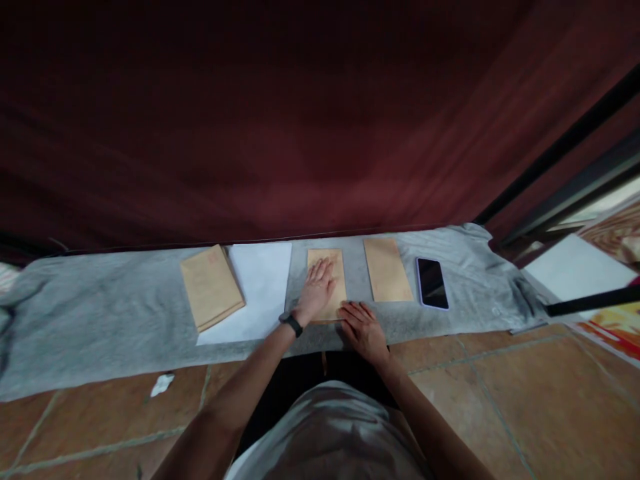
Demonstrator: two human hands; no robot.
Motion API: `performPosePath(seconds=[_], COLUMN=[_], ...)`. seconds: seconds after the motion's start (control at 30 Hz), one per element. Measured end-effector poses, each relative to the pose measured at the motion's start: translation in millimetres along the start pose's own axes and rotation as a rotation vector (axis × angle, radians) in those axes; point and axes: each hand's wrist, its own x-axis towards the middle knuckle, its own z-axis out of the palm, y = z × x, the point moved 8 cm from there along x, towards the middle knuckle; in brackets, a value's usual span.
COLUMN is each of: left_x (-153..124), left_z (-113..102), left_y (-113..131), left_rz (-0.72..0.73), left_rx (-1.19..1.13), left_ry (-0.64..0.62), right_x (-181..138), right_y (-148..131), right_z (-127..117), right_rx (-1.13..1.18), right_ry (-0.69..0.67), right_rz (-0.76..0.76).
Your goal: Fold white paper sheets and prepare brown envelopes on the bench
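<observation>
A brown paper envelope (336, 299) lies upright in front of me on the grey cloth (125, 307). My left hand (319, 287), with a dark watch on its wrist, rests flat on the envelope with fingers stretched out. At the envelope's lower right corner, my right hand (363, 328) touches the edge with its fingertips; its fingers are spread and partly bent. To the right lies a second brown envelope (388, 270). On the left, a stack of brown envelopes (210, 287) partly covers white paper sheets (265, 280).
A phone (433, 283) with a pale purple case lies right of the envelopes. Behind the cloth hangs a dark red curtain (300, 147). Black bars (565, 143) stand at the right. A crumpled white tissue (162, 384) is on the tiled floor (500, 393).
</observation>
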Motion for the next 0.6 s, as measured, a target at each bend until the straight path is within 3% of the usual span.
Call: performPosePath(seconds=[0.13,0.23,0.6], left_x=[42.1,53.5,12.5], left_z=[22.1,33.1,42.9], left_y=[-3.0,-6.2,1.4], left_rz=[0.071,0.124,0.228], left_rx=[0.028,0.081,0.166], left_ry=[-0.100,-0.147,-0.221], right_x=[1.3,1.7,-0.4], right_y=[-1.3,-1.9,-0.1], right_z=[-1.0,0.4,1.5], right_rx=[-0.027,-0.057,-0.108], right_ry=[0.009,0.012,0.029], right_rz=[0.011,0.001,-0.029])
